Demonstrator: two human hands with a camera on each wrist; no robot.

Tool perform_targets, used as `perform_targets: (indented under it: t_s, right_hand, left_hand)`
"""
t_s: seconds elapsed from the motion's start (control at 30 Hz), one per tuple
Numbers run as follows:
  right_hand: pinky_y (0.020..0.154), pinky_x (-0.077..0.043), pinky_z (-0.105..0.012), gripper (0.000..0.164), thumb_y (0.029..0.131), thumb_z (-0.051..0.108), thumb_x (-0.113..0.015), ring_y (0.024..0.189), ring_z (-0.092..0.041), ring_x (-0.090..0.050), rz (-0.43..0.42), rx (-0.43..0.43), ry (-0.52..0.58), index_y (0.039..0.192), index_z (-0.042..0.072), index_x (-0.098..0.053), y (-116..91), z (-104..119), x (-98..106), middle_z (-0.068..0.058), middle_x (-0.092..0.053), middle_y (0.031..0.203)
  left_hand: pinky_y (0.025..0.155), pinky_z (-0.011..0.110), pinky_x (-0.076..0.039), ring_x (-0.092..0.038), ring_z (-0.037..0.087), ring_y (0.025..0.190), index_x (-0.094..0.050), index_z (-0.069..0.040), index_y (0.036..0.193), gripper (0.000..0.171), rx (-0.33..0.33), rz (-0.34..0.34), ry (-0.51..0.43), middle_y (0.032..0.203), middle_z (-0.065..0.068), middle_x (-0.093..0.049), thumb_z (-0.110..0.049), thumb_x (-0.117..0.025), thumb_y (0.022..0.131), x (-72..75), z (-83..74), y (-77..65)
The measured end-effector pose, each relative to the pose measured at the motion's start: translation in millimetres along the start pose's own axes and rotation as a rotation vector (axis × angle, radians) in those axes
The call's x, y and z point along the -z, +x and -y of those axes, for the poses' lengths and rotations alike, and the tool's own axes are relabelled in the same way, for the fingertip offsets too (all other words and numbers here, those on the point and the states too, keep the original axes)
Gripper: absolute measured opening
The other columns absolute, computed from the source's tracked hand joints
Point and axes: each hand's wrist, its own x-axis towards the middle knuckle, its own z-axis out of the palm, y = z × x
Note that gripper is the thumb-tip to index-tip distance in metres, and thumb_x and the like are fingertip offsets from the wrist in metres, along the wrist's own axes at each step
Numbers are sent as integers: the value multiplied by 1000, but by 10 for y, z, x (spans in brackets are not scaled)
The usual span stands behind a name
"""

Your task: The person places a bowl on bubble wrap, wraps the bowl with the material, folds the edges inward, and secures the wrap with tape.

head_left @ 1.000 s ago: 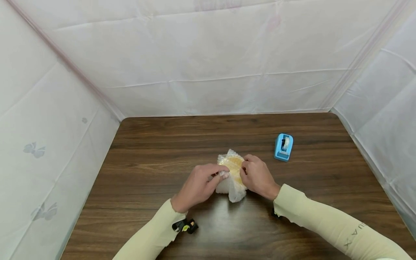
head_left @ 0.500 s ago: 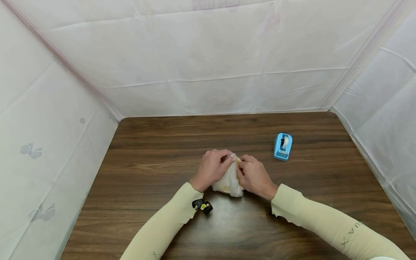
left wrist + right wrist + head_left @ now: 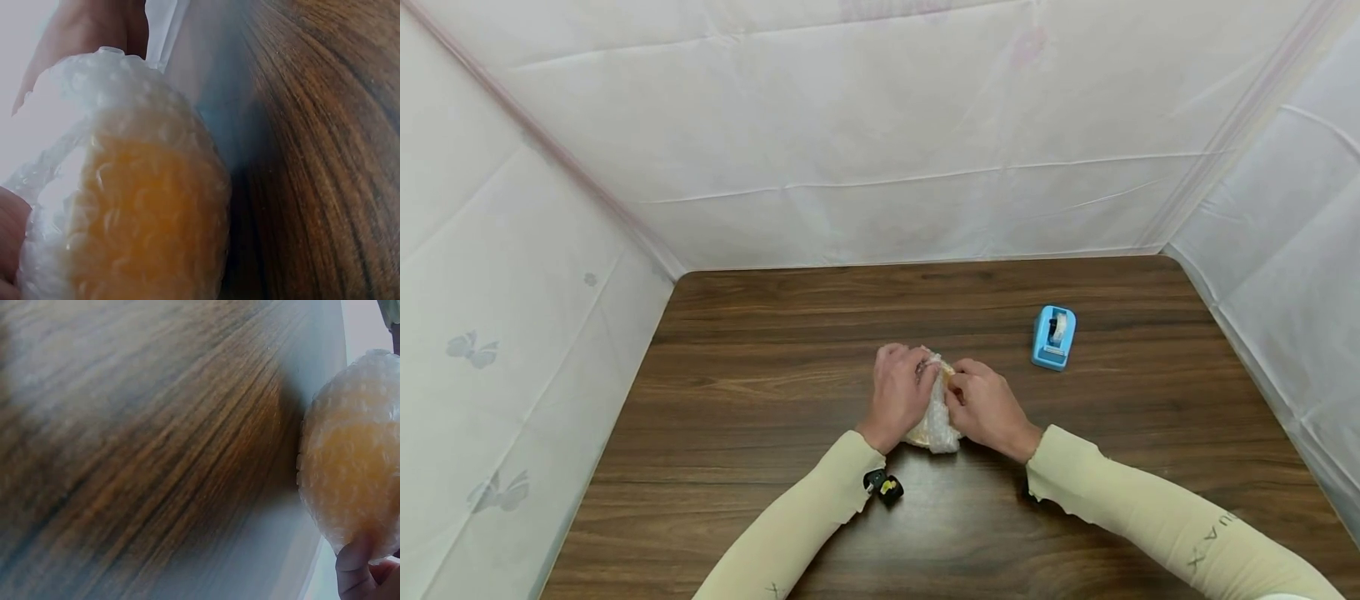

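Note:
A bundle of clear bubble wrap (image 3: 938,425) sits at the middle of the table, folded round a yellow-orange object. In the left wrist view the yellow object (image 3: 150,212) shows through the bubbles; its exact kind is blurred by the wrap. My left hand (image 3: 898,396) holds the wrap from the left, fingers bent over its upper edge. From the right, my right hand (image 3: 988,408) grips the side of the bundle with curled fingers. The right wrist view shows fingertips (image 3: 356,562) pressed on the lower end of the wrap.
A blue tape dispenser (image 3: 1053,337) with a roll of clear tape stands to the right, beyond my right hand. The dark wooden table (image 3: 760,333) is bordered by white sheet walls (image 3: 895,167) at the back and both sides.
My left hand has moved up and over the bundle, folding the bubble wrap across the yellow object, which is now mostly covered. My right hand has stayed at the right side.

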Motion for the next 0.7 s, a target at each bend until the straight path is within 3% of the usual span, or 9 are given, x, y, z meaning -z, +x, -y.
perform_targets:
  t_s: [0.23, 0.4, 0.57, 0.63, 0.7]
  right_hand:
    - [78, -61, -42, 11, 90, 8, -73, 92, -26, -71, 5, 4, 21, 81, 3, -76, 7, -3, 4, -15, -74, 106]
    - [79, -60, -41, 6, 90, 7, -70, 93, -24, -69, 23, -2, 86, 86, 4, -74, -10, -33, 17, -11, -74, 105]
    - [73, -50, -32, 4, 92, 9, -63, 84, -16, -56, 145, -45, 244, 92, 11, -66, -12, -54, 145, -1, -66, 94]
    - [75, -47, -32, 2, 95, 15, -64, 87, -17, -54, 222, -56, 289, 93, 13, -64, -8, -44, 212, 0, -63, 96]
    - [77, -46, -32, 13, 98, 28, -67, 95, -18, -53, 299, -59, 301, 96, 15, -64, -2, -20, 264, -1, -63, 104]
  left_hand:
    - [86, 44, -51, -60, 29, 92, -77, -5, 95, 13, 62, 1, -6, 97, 11, -63, -17, -71, 98, -18, -1, -15]
    - [86, 43, -52, -60, 28, 93, -78, -6, 97, 13, 71, 16, 14, 102, 11, -61, -18, -72, 97, -7, -9, -8]
    - [84, 42, -52, -60, 27, 91, -77, -6, 97, 13, 61, 25, 19, 102, 11, -61, -18, -72, 98, 4, -11, -12]
    - [84, 42, -52, -60, 27, 90, -77, -6, 97, 13, 61, 27, 23, 102, 11, -61, -18, -72, 98, 5, -9, -11]
    - [84, 42, -52, -60, 26, 91, -77, -6, 98, 13, 62, 27, 37, 103, 10, -61, -18, -72, 98, 5, -5, -7]
